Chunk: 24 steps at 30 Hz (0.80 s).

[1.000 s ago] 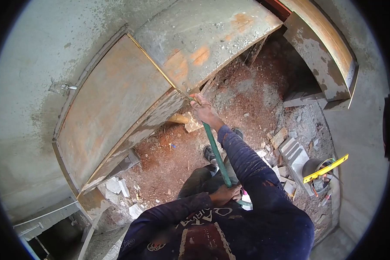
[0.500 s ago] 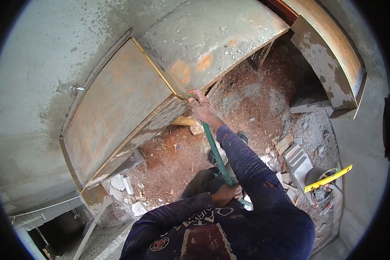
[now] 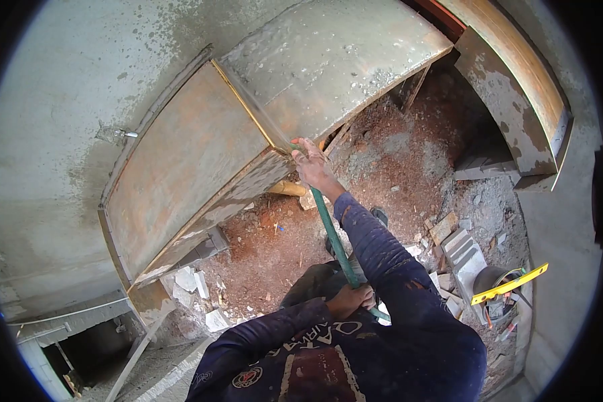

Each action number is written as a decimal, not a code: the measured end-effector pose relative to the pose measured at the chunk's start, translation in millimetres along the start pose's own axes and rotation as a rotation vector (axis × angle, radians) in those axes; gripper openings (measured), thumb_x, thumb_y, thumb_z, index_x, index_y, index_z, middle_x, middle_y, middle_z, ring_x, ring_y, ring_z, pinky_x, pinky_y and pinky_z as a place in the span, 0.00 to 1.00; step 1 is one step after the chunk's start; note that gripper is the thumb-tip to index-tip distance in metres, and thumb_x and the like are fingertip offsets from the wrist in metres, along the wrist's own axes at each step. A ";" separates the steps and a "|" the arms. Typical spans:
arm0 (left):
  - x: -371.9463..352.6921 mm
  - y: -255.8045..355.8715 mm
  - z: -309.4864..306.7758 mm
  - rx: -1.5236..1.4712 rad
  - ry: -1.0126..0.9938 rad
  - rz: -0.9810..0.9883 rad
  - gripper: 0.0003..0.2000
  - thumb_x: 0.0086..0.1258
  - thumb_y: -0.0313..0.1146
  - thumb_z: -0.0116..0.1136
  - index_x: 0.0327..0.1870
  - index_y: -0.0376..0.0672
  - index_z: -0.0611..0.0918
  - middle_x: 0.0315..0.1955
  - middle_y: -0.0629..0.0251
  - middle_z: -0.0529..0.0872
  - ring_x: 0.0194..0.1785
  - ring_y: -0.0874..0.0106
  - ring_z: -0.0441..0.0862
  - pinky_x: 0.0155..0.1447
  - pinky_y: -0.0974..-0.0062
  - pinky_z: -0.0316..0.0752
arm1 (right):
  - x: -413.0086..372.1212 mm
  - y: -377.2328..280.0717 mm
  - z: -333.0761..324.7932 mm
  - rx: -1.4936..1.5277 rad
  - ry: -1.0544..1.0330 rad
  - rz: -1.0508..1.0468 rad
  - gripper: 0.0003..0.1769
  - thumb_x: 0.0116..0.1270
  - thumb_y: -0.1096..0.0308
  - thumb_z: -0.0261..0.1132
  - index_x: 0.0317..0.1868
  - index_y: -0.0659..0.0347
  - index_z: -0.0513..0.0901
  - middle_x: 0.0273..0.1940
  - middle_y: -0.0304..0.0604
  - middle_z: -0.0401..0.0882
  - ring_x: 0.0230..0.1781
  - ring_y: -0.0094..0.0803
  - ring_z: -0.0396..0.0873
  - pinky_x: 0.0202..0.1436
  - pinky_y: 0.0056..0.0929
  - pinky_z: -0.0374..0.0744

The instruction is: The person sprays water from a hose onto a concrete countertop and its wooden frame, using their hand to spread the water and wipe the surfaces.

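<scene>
A green hose (image 3: pixel 333 231) runs up in front of my body. Lower down, my left hand (image 3: pixel 350 301) is closed round it near my waist. Higher up, my right hand (image 3: pixel 313 165) grips it close to its end, thumb and fingers round the mouth. That end points at a wet grey slab (image 3: pixel 355 50), and a faint streak of water seems to run from it along the slab's near edge. Just left of my right hand is the corner of a raised brownish slab (image 3: pixel 181 161), edged with a brass-coloured strip (image 3: pixel 242 100).
Red earth and rubble (image 3: pixel 261 261) lie below the slabs. To the right are stacked tile pieces (image 3: pixel 463 254) and a bucket (image 3: pixel 494 285) with tools, a yellow spirit level (image 3: pixel 509 284) across it. A curved panel (image 3: pixel 509 100) stands at upper right. Plastered wall (image 3: pixel 47 134) rises at left.
Orange-brown patches on the grey slab near the hose end have mostly faded, and the surface there looks wetter. The view has shifted slightly. Both hands keep their hold on the hose.
</scene>
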<state>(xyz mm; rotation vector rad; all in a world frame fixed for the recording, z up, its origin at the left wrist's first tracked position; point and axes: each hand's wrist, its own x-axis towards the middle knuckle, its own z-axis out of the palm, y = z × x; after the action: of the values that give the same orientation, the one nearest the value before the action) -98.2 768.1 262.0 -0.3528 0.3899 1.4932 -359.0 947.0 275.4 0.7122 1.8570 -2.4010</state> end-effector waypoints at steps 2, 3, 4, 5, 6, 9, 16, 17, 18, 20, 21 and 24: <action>-2.3 2.7 7.8 0.063 0.078 -0.001 0.14 0.79 0.31 0.46 0.27 0.48 0.66 0.21 0.74 0.64 0.25 0.77 0.65 0.35 0.72 0.66 | 1.4 5.0 -0.5 0.000 0.004 -0.006 0.18 0.75 0.60 0.56 0.62 0.51 0.71 0.23 0.37 0.68 0.17 0.25 0.70 0.22 0.31 0.72; -4.0 4.5 11.3 0.127 0.157 -0.003 0.14 0.79 0.32 0.45 0.27 0.48 0.66 0.21 0.75 0.64 0.25 0.77 0.65 0.35 0.72 0.66 | 2.6 7.6 -0.3 0.003 0.010 -0.011 0.17 0.75 0.60 0.56 0.62 0.51 0.71 0.23 0.37 0.68 0.16 0.25 0.70 0.21 0.31 0.72; -5.6 7.1 16.0 0.127 0.159 -0.001 0.14 0.79 0.32 0.45 0.27 0.48 0.66 0.21 0.75 0.64 0.25 0.77 0.65 0.35 0.72 0.66 | 4.1 11.5 0.4 0.008 0.015 -0.014 0.17 0.75 0.60 0.56 0.61 0.51 0.71 0.22 0.37 0.68 0.16 0.26 0.70 0.21 0.32 0.73; -7.1 9.8 21.4 0.160 0.205 -0.010 0.14 0.79 0.32 0.44 0.27 0.48 0.66 0.21 0.75 0.63 0.25 0.78 0.64 0.34 0.72 0.66 | 6.2 16.3 1.3 0.009 0.012 -0.013 0.17 0.75 0.60 0.56 0.61 0.51 0.71 0.22 0.37 0.68 0.16 0.26 0.70 0.21 0.32 0.73; -7.9 11.7 23.8 0.194 0.251 -0.019 0.14 0.80 0.33 0.44 0.27 0.48 0.65 0.21 0.75 0.63 0.24 0.78 0.64 0.34 0.72 0.66 | 8.6 20.6 1.8 0.040 0.016 -0.031 0.17 0.75 0.60 0.56 0.61 0.51 0.71 0.22 0.37 0.68 0.16 0.26 0.70 0.21 0.32 0.73; -9.7 13.2 22.2 0.195 0.268 -0.013 0.14 0.80 0.33 0.44 0.27 0.47 0.66 0.21 0.75 0.63 0.24 0.78 0.64 0.33 0.73 0.66 | 8.6 21.5 3.6 0.050 0.029 -0.048 0.17 0.75 0.60 0.56 0.61 0.51 0.72 0.23 0.38 0.70 0.16 0.27 0.71 0.21 0.32 0.73; -16.5 26.2 44.4 0.289 0.327 -0.021 0.17 0.77 0.28 0.44 0.22 0.49 0.66 0.19 0.75 0.63 0.24 0.77 0.63 0.37 0.70 0.66 | 8.2 9.5 5.2 -0.036 0.089 -0.133 0.16 0.74 0.59 0.57 0.60 0.49 0.73 0.28 0.40 0.73 0.18 0.27 0.74 0.23 0.31 0.75; -17.3 24.6 45.1 0.319 0.287 -0.006 0.15 0.79 0.32 0.45 0.25 0.48 0.67 0.19 0.75 0.64 0.23 0.78 0.63 0.34 0.73 0.65 | 1.7 -2.3 4.8 -0.006 0.033 -0.049 0.16 0.74 0.59 0.57 0.60 0.49 0.73 0.28 0.40 0.73 0.18 0.28 0.74 0.24 0.32 0.75; -17.2 22.5 45.1 0.351 0.245 0.008 0.14 0.80 0.36 0.45 0.28 0.47 0.68 0.19 0.75 0.65 0.22 0.79 0.63 0.30 0.75 0.64 | 3.7 -2.9 4.3 -0.004 0.004 -0.045 0.17 0.75 0.59 0.57 0.61 0.48 0.72 0.26 0.39 0.72 0.16 0.28 0.72 0.24 0.32 0.74; 0.4 -8.0 -12.8 0.270 0.019 0.030 0.14 0.81 0.36 0.45 0.28 0.46 0.68 0.19 0.75 0.64 0.22 0.80 0.63 0.30 0.76 0.64 | -18.5 -41.4 4.8 -0.099 -0.011 -0.012 0.17 0.75 0.59 0.56 0.61 0.48 0.72 0.29 0.41 0.74 0.20 0.29 0.75 0.28 0.33 0.76; 6.4 -16.3 -33.3 0.189 -0.204 0.044 0.14 0.81 0.36 0.45 0.29 0.46 0.68 0.19 0.75 0.64 0.22 0.80 0.63 0.29 0.76 0.63 | -27.2 -55.8 6.5 -0.191 -0.020 0.023 0.17 0.75 0.59 0.56 0.61 0.48 0.71 0.32 0.42 0.77 0.24 0.30 0.78 0.31 0.34 0.78; -12.1 9.7 28.3 0.538 -0.137 0.083 0.15 0.81 0.36 0.46 0.28 0.46 0.67 0.19 0.76 0.63 0.22 0.81 0.62 0.30 0.77 0.63 | -22.8 -44.6 16.7 -0.362 0.047 -0.284 0.16 0.75 0.59 0.55 0.61 0.48 0.71 0.43 0.47 0.80 0.40 0.37 0.82 0.48 0.39 0.79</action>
<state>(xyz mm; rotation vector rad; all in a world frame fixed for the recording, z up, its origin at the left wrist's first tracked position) -107.4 770.7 292.8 0.1927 0.6803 1.4197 -357.1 938.7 327.5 0.5080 2.4679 -2.1020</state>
